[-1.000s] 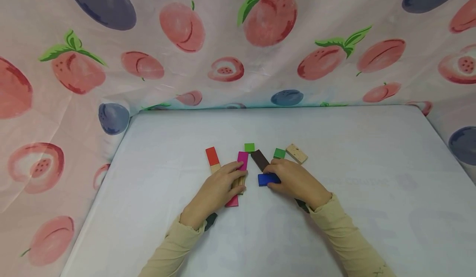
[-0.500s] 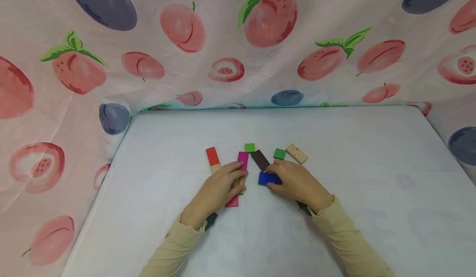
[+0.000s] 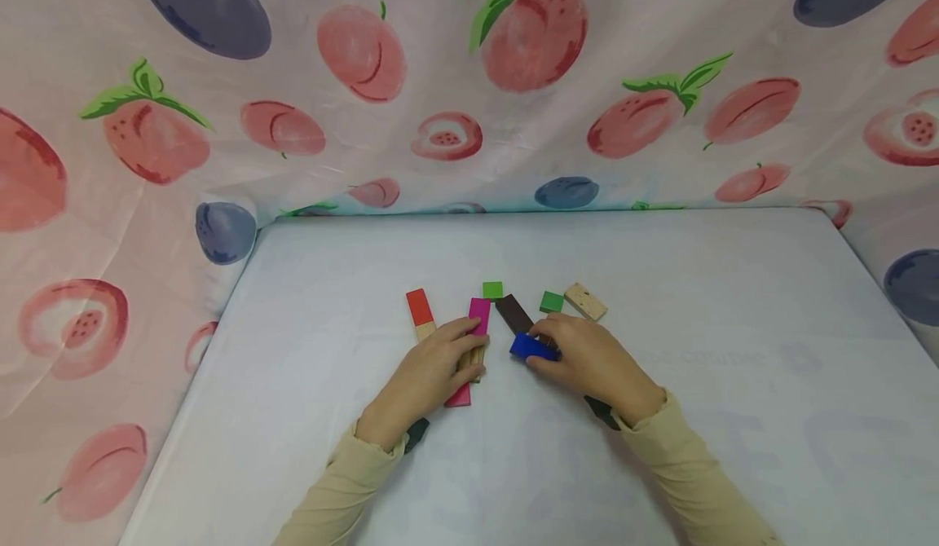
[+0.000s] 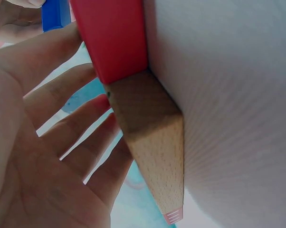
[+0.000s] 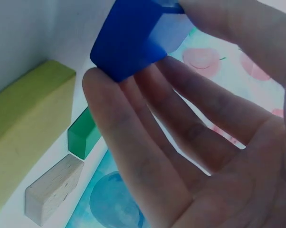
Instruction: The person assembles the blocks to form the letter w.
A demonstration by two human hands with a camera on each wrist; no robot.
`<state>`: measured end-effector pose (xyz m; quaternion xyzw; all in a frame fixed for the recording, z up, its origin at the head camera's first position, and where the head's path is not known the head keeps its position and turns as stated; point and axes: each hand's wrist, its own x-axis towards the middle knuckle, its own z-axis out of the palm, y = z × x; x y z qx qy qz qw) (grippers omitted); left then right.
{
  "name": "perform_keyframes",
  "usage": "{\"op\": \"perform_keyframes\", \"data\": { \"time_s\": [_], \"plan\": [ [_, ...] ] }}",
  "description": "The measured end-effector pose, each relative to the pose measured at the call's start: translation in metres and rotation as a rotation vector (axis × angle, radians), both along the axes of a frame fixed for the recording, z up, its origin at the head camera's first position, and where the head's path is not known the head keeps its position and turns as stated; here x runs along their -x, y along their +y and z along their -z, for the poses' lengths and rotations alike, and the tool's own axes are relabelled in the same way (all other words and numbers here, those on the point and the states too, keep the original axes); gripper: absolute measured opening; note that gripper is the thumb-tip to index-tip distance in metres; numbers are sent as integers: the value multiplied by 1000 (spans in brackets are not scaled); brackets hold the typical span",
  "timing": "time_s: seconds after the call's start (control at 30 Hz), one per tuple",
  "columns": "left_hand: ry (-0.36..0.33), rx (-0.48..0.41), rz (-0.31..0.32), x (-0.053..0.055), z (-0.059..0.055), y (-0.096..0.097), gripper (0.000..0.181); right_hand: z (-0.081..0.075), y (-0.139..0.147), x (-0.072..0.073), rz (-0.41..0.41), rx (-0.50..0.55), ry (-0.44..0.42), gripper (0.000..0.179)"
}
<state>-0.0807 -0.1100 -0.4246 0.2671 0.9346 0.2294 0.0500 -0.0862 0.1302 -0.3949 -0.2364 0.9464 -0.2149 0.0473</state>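
Observation:
My right hand (image 3: 587, 354) pinches a blue block (image 3: 532, 347) between thumb and fingertips. In the right wrist view that blue block (image 5: 128, 38) sits tilted at the fingertips. The dark brown block (image 3: 513, 313) lies just behind it. My left hand (image 3: 433, 367) rests across a column of blocks, its fingers fairly straight in the left wrist view. A magenta block (image 3: 479, 311) shows at the column's far end and a pink block (image 3: 458, 397) at its near end. Bare wooden blocks (image 3: 475, 363) between them are partly hidden by the fingers.
A red block (image 3: 420, 306) stands left of the column, touching a wooden one. Behind are a light green block (image 3: 492, 289), a darker green block (image 3: 552, 301) and a speckled wooden block (image 3: 585, 301). The right wrist view adds a yellow-green block (image 5: 33, 109). Fruit-patterned cloth (image 3: 367, 147) borders the table.
The right hand has moved the blue block slightly away from me and turned it so that its right end dips nearer. My left hand has stayed in place.

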Motion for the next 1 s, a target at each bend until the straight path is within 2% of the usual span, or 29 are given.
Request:
{"op": "perform_keyframes", "data": {
  "time_s": [0.37, 1.0],
  "plan": [
    [7, 7, -6, 0, 0, 0, 45, -1, 3, -1, 50, 14, -66, 32],
    [7, -2, -5, 0, 1, 0, 46, 0, 1, -1, 137, -48, -69, 30]
  ]
}}
